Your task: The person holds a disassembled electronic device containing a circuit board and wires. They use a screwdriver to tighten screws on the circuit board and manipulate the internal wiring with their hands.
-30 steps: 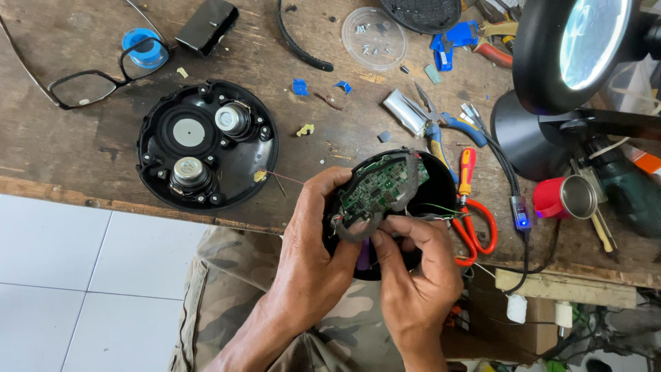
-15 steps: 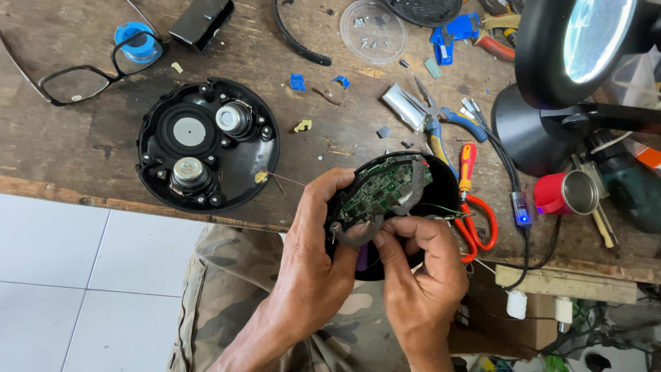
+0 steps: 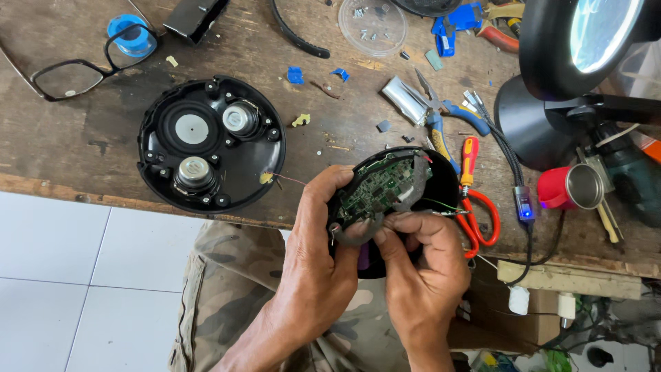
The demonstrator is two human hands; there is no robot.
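Spanning the whole upper view, the worn wooden workbench (image 3: 82, 145) carried everything. Up and right of the grip stood a black magnifier lamp (image 3: 585, 41), its round base (image 3: 533, 131) beyond the tools. Up and left of the grip, well apart from it, lay the round black speaker baffle (image 3: 210, 143), face up with three drivers showing.

Both hands met at the bench's near edge over camouflage trousers (image 3: 227, 289). The left hand (image 3: 313, 269) clasped the black round housing (image 3: 441, 180) from its left side, fingers curled over the rim. The right hand (image 3: 423, 275) gripped from below, thumb and forefinger pinched narrowly on the grey edge of the green circuit board (image 3: 379, 189) that sat tilted in the housing. Thin wires ran from the board toward the right.

Just right of the grip lay red-handled scissors (image 3: 482, 213), with a red screwdriver (image 3: 469, 157) and blue-handled pliers (image 3: 441, 124) above them. Farther right sat a red metal cup (image 3: 571, 187). Far up and left, spectacles (image 3: 76, 72) rested beside a blue tape roll (image 3: 129, 36). A clear dish of screws (image 3: 375, 26) sat straight up from the grip.
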